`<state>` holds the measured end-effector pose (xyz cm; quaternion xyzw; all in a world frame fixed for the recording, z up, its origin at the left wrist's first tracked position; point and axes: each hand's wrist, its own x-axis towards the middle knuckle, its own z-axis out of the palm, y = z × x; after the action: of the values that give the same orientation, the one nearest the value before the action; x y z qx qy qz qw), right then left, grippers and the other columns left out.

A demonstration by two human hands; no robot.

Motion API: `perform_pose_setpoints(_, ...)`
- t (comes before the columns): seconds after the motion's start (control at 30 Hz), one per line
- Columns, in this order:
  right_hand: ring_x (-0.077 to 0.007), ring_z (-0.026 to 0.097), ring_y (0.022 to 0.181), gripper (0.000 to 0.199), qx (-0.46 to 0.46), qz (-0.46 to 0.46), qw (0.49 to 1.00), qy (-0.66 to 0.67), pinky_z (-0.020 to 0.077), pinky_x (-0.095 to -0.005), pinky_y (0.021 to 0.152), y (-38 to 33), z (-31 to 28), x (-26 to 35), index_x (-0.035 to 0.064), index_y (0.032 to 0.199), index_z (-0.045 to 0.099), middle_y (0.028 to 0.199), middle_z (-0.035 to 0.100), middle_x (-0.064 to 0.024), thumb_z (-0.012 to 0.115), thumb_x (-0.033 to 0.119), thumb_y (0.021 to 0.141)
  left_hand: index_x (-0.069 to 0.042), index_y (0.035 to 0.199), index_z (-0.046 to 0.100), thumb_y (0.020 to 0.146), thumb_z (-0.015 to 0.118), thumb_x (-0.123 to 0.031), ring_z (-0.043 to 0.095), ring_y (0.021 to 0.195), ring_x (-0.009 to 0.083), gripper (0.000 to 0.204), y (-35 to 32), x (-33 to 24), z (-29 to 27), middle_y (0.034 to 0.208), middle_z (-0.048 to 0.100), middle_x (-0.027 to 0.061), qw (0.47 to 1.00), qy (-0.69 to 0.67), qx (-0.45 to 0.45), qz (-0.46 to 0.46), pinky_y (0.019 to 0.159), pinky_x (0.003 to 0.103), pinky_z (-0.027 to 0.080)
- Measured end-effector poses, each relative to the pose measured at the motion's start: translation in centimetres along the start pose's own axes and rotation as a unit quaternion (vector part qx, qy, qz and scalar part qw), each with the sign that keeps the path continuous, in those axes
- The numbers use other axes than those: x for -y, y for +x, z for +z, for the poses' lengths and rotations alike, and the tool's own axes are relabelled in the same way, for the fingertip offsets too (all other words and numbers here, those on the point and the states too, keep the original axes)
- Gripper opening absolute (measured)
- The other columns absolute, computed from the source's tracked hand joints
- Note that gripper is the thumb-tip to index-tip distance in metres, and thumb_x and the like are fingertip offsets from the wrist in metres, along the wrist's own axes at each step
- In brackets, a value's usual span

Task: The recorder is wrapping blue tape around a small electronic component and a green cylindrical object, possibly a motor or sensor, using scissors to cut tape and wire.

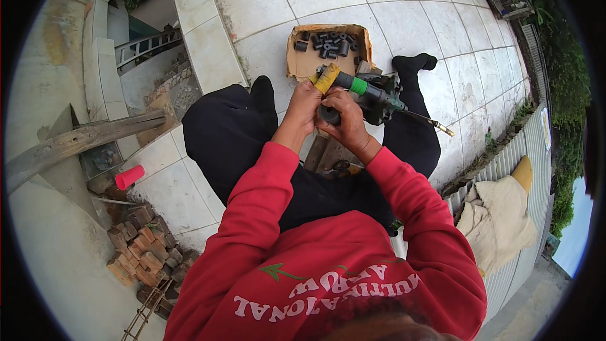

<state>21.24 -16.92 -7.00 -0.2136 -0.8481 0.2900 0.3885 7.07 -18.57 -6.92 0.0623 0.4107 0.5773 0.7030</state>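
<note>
My left hand (303, 106) is closed at the lower end of a yellow-wrapped handle (327, 78). Close beside it, my right hand (348, 121) grips a dark grey cylinder (329, 114), its round end facing up. Just beyond both hands lies a dark bar with a green band (358, 86), reaching right to a dark green metal vise (382, 104). The yellow wrap meets or overlaps the bar's left end; I cannot tell whether they are joined. A thin rod with a brass-coloured tip (444, 128) sticks out to the right. My fingers hide part of the handle.
An open cardboard box (293, 58) with several short black cylinders stands beyond the hands on pale floor tiles (252, 0). My legs (218, 132) spread around the work. Left are a wooden beam (82, 145), a red cup-like object (129, 177) and stacked bricks (140, 252); right, a cloth (495, 218).
</note>
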Motion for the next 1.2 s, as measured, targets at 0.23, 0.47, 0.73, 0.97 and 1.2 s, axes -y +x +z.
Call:
perform_pose_setpoints(0.23, -0.0399, 0.065, 0.109, 0.057, 0.006, 0.002, 1.0, 0.0, 0.0527, -0.0469, 0.098, 0.3, -0.8, 0.7, 0.0068, 0.122, 0.055, 0.114, 0.064, -0.0182, 0.085, 0.006, 0.073, -0.007, 0.116, 0.067, 0.107, 0.06, -0.023, 0.071, 0.092, 0.0123, 0.02, -0.1, 1.2, -0.3, 0.106, 0.071, 0.0027, 0.999, -0.025, -0.023, 0.013, 0.077, 0.03, 0.06)
perform_pose_setpoints(0.47, -0.0394, 0.056, 0.133, 0.061, 0.013, 0.016, 0.999, -0.048, 0.037, -0.056, 0.119, -1.2, -0.5, 2.0, 0.0069, 0.135, 0.052, 0.138, 0.059, -0.0185, 0.08, 0.006, 0.08, -0.01, 0.119, 0.067, 0.105, 0.048, -0.061, 0.071, 0.094, 0.0176, 0.057, 0.2, 2.0, -0.7, 0.104, 0.071, 0.0048, 0.981, -0.158, 0.057, -0.1, 0.084, 0.034, 0.061)
perform_pose_setpoints(0.73, -0.0375, 0.051, 0.138, 0.043, -0.008, 0.029, 0.993, -0.113, 0.036, -0.0535, 0.119, -2.2, -2.5, 5.1, 0.0045, 0.133, 0.056, 0.143, 0.055, -0.0201, 0.07, 0.008, 0.092, -0.01, 0.134, 0.06, 0.105, 0.042, -0.064, 0.065, 0.115, 0.0223, 0.064, -1.0, 2.5, -0.2, 0.129, 0.067, 0.0086, 0.966, -0.238, 0.077, -0.07, 0.091, 0.039, 0.059)
perform_pose_setpoints(0.97, -0.0305, 0.059, 0.107, 0.032, 0.222, 0.196, 0.938, -0.18, 0.0458, -0.0419, 0.092, -12.7, -4.6, 7.8, 0.0083, 0.12, 0.064, 0.109, 0.064, -0.0098, 0.07, 0.012, 0.089, -0.012, 0.13, 0.059, 0.105, 0.054, -0.051, 0.066, 0.107, 0.0181, 0.046, -1.6, 3.3, -1.4, 0.123, 0.068, 0.0049, 0.984, -0.163, -0.022, -0.061, 0.087, 0.035, 0.058)
perform_pose_setpoints(1.2, -0.0266, 0.06, 0.1, 0.034, 0.283, 0.18, 0.906, -0.259, 0.0448, -0.0406, 0.087, -15.4, -3.4, 8.1, 0.0107, 0.12, 0.063, 0.099, 0.062, -0.0067, 0.065, 0.015, 0.086, -0.012, 0.127, 0.059, 0.107, 0.055, -0.043, 0.065, 0.107, 0.0171, 0.037, -2.5, 3.7, 0.0, 0.115, 0.067, 0.0031, 0.983, -0.164, -0.082, -0.02, 0.087, 0.035, 0.058)
